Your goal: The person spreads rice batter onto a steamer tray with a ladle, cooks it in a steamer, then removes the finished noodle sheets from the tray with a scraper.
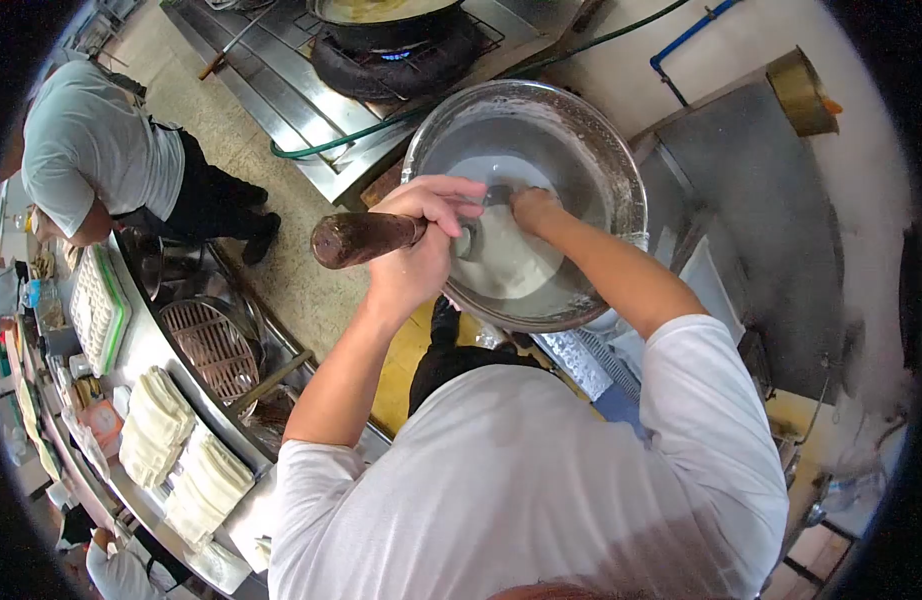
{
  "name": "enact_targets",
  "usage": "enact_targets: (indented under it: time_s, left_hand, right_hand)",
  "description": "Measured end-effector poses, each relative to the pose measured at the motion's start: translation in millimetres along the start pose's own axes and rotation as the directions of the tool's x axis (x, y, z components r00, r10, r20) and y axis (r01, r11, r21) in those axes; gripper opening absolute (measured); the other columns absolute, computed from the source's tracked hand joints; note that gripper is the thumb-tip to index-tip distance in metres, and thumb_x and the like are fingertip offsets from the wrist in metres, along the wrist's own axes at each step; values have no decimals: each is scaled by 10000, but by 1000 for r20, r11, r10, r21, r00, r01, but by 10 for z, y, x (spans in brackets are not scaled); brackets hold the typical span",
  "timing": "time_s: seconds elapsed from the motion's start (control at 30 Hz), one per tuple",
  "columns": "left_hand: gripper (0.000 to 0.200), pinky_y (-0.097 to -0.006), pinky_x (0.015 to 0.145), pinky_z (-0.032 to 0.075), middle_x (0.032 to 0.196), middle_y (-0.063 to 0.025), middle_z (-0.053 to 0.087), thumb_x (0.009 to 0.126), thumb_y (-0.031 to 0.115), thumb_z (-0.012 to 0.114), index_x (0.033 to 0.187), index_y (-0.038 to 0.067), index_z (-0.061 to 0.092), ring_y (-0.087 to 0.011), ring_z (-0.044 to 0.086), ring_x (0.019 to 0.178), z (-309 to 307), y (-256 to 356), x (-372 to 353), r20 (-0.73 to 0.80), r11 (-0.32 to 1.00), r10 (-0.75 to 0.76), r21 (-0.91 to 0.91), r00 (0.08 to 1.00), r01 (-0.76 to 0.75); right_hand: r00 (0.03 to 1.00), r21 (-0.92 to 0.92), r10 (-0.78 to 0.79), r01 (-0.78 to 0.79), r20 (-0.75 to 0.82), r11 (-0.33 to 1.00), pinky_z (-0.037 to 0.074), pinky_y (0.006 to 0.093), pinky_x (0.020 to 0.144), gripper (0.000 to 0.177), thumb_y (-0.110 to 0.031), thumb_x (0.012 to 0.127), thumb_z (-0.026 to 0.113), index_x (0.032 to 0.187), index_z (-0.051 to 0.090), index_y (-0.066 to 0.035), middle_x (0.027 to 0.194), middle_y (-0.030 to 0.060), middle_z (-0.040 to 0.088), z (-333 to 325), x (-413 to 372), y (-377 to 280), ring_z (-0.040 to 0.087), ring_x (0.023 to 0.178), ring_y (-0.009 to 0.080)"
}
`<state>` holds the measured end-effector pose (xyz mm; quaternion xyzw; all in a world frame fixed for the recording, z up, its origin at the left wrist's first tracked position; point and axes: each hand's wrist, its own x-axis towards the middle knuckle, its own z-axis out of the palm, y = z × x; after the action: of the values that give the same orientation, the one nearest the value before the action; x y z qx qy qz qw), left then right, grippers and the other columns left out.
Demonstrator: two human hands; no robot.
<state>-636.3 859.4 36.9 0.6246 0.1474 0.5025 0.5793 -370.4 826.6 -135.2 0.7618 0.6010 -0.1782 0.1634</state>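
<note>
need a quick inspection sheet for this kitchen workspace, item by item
surface: steel counter at left, crowded.
job's things: metal bowl with white batter inside; dark handle reaching into it.
clutter: folded cloths, round rack, green-rimmed tray on the counter.
hands: left hand shut round the handle; right hand down in the bowl at the batter, grip unclear.
cables: green hose along the stove edge; no wires seen.
surroundings: stove with a blue flame under a pan; another person bent at the counter.
</note>
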Motion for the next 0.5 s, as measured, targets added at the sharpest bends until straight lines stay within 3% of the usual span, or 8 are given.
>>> enact_targets:
  time_s: [0.07, 0.1, 0.17, 0.2, 0.27, 0.3, 0.37, 0.5]
  left_hand:
    - [241, -347, 784, 600, 1076, -222, 686, 801, -233, 429, 757, -9, 506, -273, 730, 870, -20, -34, 22, -13, 999, 30, -15, 999, -31]
    - [241, -347, 784, 600, 1076, -222, 686, 801, -233, 429, 757, -9, 506, -273, 730, 870, -20, -43, 31, -7, 999, 33, -18, 999, -33]
    - [239, -349, 792, 594, 1070, -221, 686, 794, -231, 431, 755, -8, 507, -265, 722, 858, -22, -58, 54, -34, 999, 28, -23, 999, -29]
    - [239, -349, 792, 594, 1070, -221, 686, 794, -231, 431, 755, -8, 507, -265, 722, 858, -35, -61, 54, -24, 999, 32, -26, 999, -33]
    - [249, -361, 859, 563, 1108, -213, 678, 826, -220, 467, 763, 19, 500, -250, 695, 952, -28, -75, 82, -40, 1000, -14, -18, 999, 13]
    - [249, -361, 859, 563, 1108, -213, 678, 826, -220, 467, 763, 19, 500, -250, 695, 952, -30, -86, 92, -27, 1000, -9, -25, 1000, 8]
    - [258, -269, 811, 505, 1089, -182, 685, 798, -227, 439, 772, 12, 533, -190, 659, 958, -25, -121, 110, -73, 995, 41, 90, 996, -34]
    - [227, -258, 826, 485, 1125, -154, 685, 812, -198, 499, 813, 22, 558, -185, 633, 1014, 18, -225, 110, -110, 994, -4, 104, 994, 15]
  right_hand:
    - [986, -158, -102, 123, 135, 980, 579, 464, 817, 261, -141, 871, 600, 1072, 735, -44, 1131, 179, 724, 346, 277, 249, 715, 993, 343]
    - [987, -156, -97, 117, 130, 981, 579, 464, 817, 261, -141, 871, 600, 1072, 735, -44, 1131, 179, 724, 215, 209, 264, 715, 993, 343]
    - [915, 81, -194, 176, 354, 981, 559, 409, 740, 253, -130, 870, 582, 1023, 745, -12, 932, 162, 747, -298, -40, 263, 716, 841, 287]
    - [918, 84, -188, 169, 349, 982, 559, 409, 740, 253, -130, 870, 582, 1023, 745, -12, 932, 162, 747, -396, -132, 299, 716, 841, 287]
    - [903, 364, -196, 48, 382, 930, 517, 381, 665, 196, -144, 816, 674, 931, 755, -7, 761, 128, 721, -535, -336, 465, 674, 698, 216]
    - [909, 367, -184, 37, 375, 930, 517, 381, 665, 196, -144, 816, 674, 931, 755, -7, 761, 128, 721, -584, -410, 507, 674, 698, 216]
    - [913, 540, -246, 35, 324, 841, 466, 354, 609, 163, -148, 800, 721, 841, 712, 10, 704, 76, 681, -663, -570, 589, 605, 643, 168]
    - [912, 506, -275, 89, 306, 858, 419, 335, 585, 209, -157, 848, 699, 765, 637, 24, 670, 38, 618, -1194, -1070, 647, 549, 635, 141]
